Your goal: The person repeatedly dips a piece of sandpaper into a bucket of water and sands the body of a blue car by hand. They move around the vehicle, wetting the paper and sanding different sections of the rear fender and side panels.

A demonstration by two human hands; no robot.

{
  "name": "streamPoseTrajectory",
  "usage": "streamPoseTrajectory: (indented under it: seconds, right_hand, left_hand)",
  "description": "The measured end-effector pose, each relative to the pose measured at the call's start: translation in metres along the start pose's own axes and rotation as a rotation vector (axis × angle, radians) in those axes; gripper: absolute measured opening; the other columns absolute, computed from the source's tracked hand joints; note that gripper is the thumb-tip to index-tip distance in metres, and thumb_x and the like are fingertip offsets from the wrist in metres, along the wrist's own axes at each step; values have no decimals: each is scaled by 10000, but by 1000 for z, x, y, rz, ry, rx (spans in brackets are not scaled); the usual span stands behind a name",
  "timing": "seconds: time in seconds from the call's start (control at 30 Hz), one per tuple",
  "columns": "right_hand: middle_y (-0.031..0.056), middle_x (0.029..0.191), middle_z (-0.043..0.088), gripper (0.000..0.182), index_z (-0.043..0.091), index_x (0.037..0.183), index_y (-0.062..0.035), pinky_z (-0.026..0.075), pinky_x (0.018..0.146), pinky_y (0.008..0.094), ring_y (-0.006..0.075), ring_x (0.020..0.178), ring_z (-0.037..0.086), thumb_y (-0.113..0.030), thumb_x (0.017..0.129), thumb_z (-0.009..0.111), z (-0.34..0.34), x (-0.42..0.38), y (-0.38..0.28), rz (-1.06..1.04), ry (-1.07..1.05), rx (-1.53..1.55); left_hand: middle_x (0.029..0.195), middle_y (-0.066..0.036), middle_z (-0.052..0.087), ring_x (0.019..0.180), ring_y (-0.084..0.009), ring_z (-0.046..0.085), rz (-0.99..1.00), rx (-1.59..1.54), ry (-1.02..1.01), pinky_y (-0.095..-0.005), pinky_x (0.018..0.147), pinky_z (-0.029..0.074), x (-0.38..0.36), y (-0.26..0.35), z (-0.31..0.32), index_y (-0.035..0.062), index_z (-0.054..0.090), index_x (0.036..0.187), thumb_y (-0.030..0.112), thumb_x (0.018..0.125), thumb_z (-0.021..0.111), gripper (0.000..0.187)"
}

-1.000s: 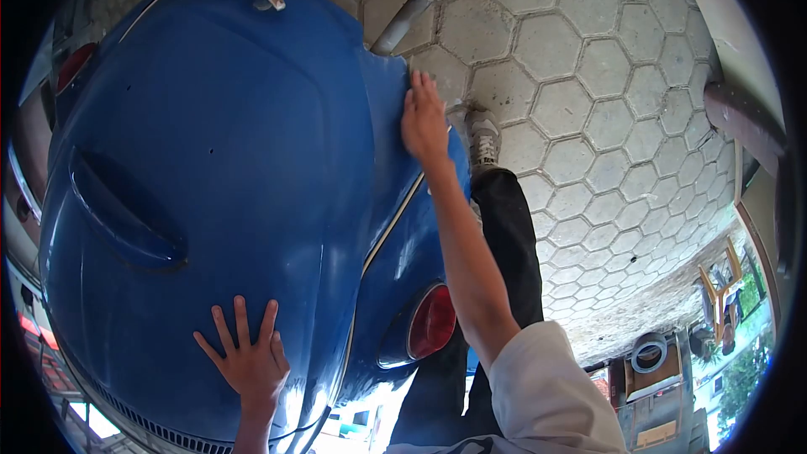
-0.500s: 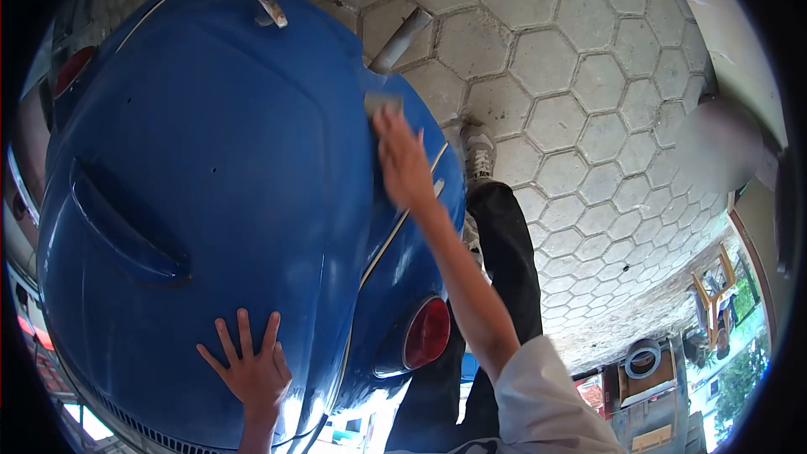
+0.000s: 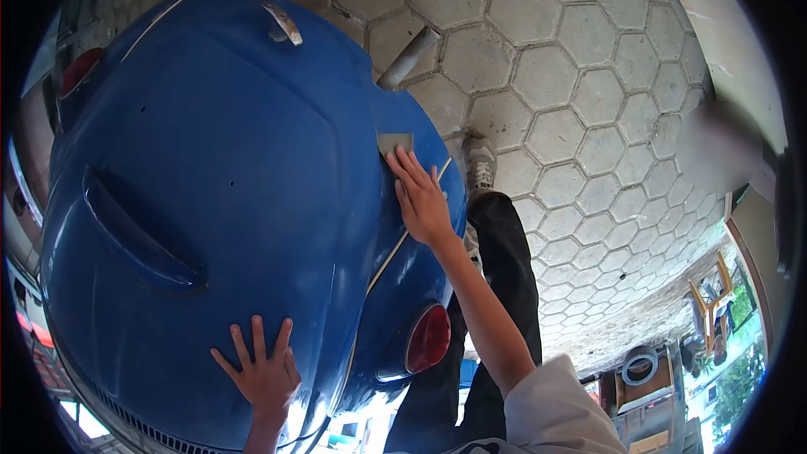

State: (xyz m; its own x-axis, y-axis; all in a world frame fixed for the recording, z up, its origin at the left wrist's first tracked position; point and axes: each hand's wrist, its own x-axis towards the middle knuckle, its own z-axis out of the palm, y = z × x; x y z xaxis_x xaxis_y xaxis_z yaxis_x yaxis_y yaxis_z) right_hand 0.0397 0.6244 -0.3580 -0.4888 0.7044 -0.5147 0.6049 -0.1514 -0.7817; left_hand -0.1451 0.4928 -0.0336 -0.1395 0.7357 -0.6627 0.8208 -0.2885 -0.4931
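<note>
A blue car body [image 3: 252,109] with rounded panels fills the left and middle of the view. My left hand [image 3: 262,378] rests flat on its lid, fingers spread, holding nothing. Under the fingertips of my right hand [image 3: 420,197] is a small grey-beige piece of sandpaper [image 3: 395,142], pressed on the panel beside the lid. Its far part sticks out past the fingers; the rest is hidden beneath them. A cream strip [image 3: 387,265] runs along the panel seam, passing under my right hand. Nearer to me sits a red tail light [image 3: 428,338].
A metal bracket [image 3: 283,23] and a tube-like bracket [image 3: 409,58] jut from the car's far edge. My shoe [image 3: 481,164] stands on hexagonal paving [image 3: 580,126] to the right. A blurred shape, a wooden chair [image 3: 713,298] and a round grey coil [image 3: 640,366] lie farther right.
My right hand has drawn the sandpaper back toward me along the panel. My left hand stays flat on the lid. The whole view has shifted slightly.
</note>
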Motion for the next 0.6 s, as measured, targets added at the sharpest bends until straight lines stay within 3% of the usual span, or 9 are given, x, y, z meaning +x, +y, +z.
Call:
streamPoseTrajectory:
  seconds: [0.07,0.17,0.23,0.3,0.4,0.5,0.6]
  right_hand:
    - [63,1590,338,470,383,1522,-203,195,1202,545,261,1475,294,-245,1054,362,-2,12,8,-15,1,-32]
    - [59,1596,328,477,370,1530,-208,186,1205,545,261,1476,290,-259,1056,349,-3,113,7,-74,27,66]
    - [60,1599,323,480,368,1531,-205,171,1209,544,267,1479,283,-269,1057,338,-1,132,2,-74,18,137]
    - [66,1602,318,477,379,1526,-198,156,1212,542,279,1484,271,-274,1058,326,0,105,0,-100,61,145]
    - [86,1614,288,486,355,1532,-135,139,1215,537,297,1501,225,-245,1061,319,8,-5,-2,-62,0,125]
    - [93,1622,265,503,319,1535,-57,145,1209,552,293,1509,206,-227,1061,328,27,-108,-36,61,-122,98]
    - [104,1618,270,498,351,1514,-33,186,1194,565,306,1506,208,-242,1062,336,52,-175,-82,115,-51,84]
  left_hand:
    - [1622,-21,274,1489,-358,241,-5,-5,-1,-693,1173,105,0,3,2,418,450,1460,395,1051,258,452]
    - [1621,-23,276,1487,-357,246,-6,-4,2,-693,1173,103,1,3,2,422,454,1456,395,1049,270,447]
    - [1620,-18,280,1486,-356,251,-16,-21,5,-691,1173,107,2,4,1,425,456,1454,387,1047,292,441]
    - [1618,-10,285,1488,-348,250,-16,-42,8,-685,1176,110,1,3,-2,428,459,1451,381,1044,314,435]
    - [1614,13,296,1492,-317,248,-56,-102,22,-669,1183,107,4,4,-6,436,470,1441,370,1037,358,424]
    - [1608,40,309,1493,-275,254,-104,-215,33,-650,1191,108,4,7,-11,438,485,1427,351,1023,421,418]
    - [1600,37,321,1493,-252,251,-118,-297,94,-629,1200,132,2,4,-20,408,503,1420,331,1007,471,422]
